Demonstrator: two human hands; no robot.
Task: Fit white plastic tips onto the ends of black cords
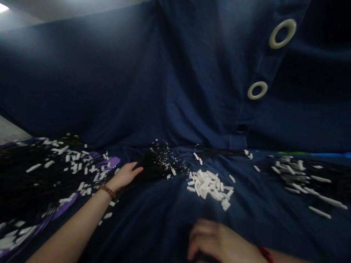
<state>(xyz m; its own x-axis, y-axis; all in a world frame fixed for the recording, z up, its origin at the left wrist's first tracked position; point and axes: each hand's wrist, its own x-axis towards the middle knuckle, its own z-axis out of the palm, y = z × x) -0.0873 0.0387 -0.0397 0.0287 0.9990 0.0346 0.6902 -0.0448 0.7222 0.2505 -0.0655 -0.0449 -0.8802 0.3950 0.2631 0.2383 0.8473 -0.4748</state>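
Note:
My left hand (128, 175), with a beaded bracelet at the wrist, is closed around a bundle of thin black wires (149, 166). Shiny metallic tips fan out at the bundle's far end, pointing right. Close to those tips lies a pile of short white pieces (205, 184) on dark blue cloth (153, 223). My right hand (210, 239) is at the bottom of the view, nearer to me than the white pile. It is blurred, its fingers are curled, and something dark shows beneath them that I cannot make out.
On the left lies a large heap of black strands with white ends (74, 160), partly over purple material (65, 210). More black strands with white ends (290, 171) lie at right. A thin black bunch (222, 152) lies behind the pile. A blue curtain (123, 80) hangs behind.

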